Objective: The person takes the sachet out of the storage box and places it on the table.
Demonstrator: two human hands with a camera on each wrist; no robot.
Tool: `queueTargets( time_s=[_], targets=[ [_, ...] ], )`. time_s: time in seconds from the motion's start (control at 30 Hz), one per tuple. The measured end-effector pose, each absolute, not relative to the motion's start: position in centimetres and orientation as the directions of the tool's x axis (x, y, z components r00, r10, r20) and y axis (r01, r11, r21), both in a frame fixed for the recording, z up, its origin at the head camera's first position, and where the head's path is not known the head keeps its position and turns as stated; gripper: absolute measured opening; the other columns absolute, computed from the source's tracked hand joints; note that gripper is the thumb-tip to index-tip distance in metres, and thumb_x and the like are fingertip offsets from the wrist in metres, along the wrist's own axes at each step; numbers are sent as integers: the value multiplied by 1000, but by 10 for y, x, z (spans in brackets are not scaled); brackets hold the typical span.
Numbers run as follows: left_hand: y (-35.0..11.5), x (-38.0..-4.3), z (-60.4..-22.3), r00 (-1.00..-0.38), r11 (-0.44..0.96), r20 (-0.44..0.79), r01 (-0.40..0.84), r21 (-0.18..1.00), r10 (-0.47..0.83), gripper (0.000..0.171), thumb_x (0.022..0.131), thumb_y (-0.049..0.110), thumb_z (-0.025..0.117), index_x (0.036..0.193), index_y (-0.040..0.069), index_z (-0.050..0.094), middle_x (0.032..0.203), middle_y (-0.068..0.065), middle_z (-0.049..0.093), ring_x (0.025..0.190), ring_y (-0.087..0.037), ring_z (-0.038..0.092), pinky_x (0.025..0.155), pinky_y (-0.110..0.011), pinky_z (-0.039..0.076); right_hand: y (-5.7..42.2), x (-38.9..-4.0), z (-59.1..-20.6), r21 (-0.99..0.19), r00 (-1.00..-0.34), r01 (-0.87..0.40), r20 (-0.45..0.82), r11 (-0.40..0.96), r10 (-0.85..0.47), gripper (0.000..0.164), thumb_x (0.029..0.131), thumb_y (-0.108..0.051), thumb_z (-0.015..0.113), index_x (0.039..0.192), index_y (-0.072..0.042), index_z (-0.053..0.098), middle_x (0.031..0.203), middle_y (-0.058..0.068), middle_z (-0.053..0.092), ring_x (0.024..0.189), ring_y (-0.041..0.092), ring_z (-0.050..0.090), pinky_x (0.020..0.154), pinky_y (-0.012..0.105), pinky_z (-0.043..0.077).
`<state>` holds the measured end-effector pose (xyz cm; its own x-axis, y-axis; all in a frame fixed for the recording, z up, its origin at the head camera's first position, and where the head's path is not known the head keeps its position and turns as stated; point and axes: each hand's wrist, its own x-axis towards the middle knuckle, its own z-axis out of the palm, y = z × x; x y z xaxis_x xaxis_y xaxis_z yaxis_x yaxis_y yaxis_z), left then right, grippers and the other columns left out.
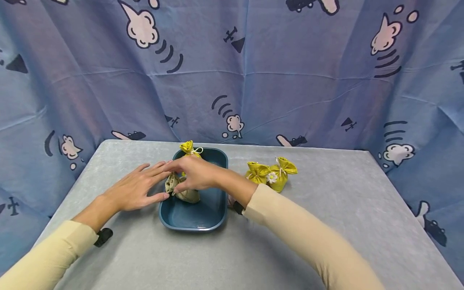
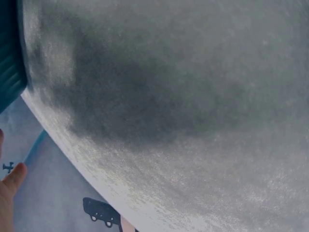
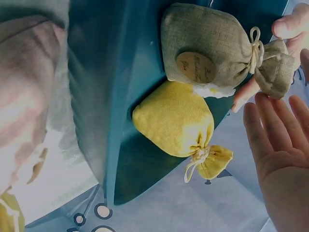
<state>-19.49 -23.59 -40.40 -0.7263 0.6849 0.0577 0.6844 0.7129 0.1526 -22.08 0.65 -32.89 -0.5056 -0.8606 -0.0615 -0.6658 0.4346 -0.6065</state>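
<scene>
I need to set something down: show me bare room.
Bare: the table right of the yellow pouches; the table in front of the blue tray, between the sleeves; and the tray's near end. Crowded: the tray's left side, with the linen pouch, another yellow pouch, left hand and right hand.

Head: right hand [image 1: 195, 173] hides part of tray's [image 1: 195, 220] yellow pouch [image 1: 187, 147]. Left wrist: tray cropped at left.

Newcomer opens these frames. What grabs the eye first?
Probably the blue tray, left of centre in the head view, with the left hand at its left rim and the right hand over it. Inside lie a tan pouch and, beyond it, a yellow pouch. Two other yellow pouches sit right of the tray.
</scene>
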Motion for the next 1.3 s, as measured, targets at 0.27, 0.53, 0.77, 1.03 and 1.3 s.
queueTargets(
  time_s=[0.27, 0.53, 0.77, 1.03, 1.3],
  targets=[
    [-236, -195, -403, -729, 715, 51, 680, 160, 682, 71, 99, 54, 52, 149, 5, 45, 159, -13, 33, 147, -31, 30, 113, -62, 23, 0, -223, -332, -581, -497, -684, -71, 441, -865, 57, 85, -11, 80, 138, -8, 59, 129, 2, 65, 111, 10, 59, 97, 23, 47],
    [-237, -195, -404, -728, 711, 56, 682, 172, 684, 74, 98, 54, 53, 154, 7, 37, 160, -13, 32, 147, -31, 30, 113, -62, 23, -7, -224, -336, -548, -508, -688, -106, 477, -855, 48, 87, -9, 78, 132, -6, 63, 127, 4, 67, 111, 10, 60, 93, 19, 47],
    [-236, -196, -404, -718, 700, 80, 693, 175, 691, 77, 98, 54, 53, 157, 10, 30, 161, -9, 30, 147, -28, 29, 113, -62, 24, -9, -224, -339, -535, -522, -689, -102, 489, -847, 30, 87, -7, 77, 117, -4, 70, 109, 1, 69, 95, 8, 59, 83, 15, 46],
    [-236, -195, -403, -721, 703, 82, 690, 169, 688, 77, 98, 56, 52, 157, 11, 31, 163, -8, 27, 147, -28, 29, 114, -60, 23, -5, -224, -340, -565, -525, -681, -67, 466, -849, 12, 88, -2, 74, 98, -8, 71, 89, -3, 65, 77, 8, 55, 69, 16, 45],
    [-236, -195, -403, -730, 713, 61, 680, 172, 681, 77, 98, 57, 51, 157, 11, 31, 163, -7, 26, 148, -27, 27, 115, -59, 22, 0, -224, -340, -592, -536, -671, -28, 446, -844, 10, 87, 2, 73, 93, -6, 74, 82, -3, 66, 69, 7, 57, 63, 17, 47]
  ],
)
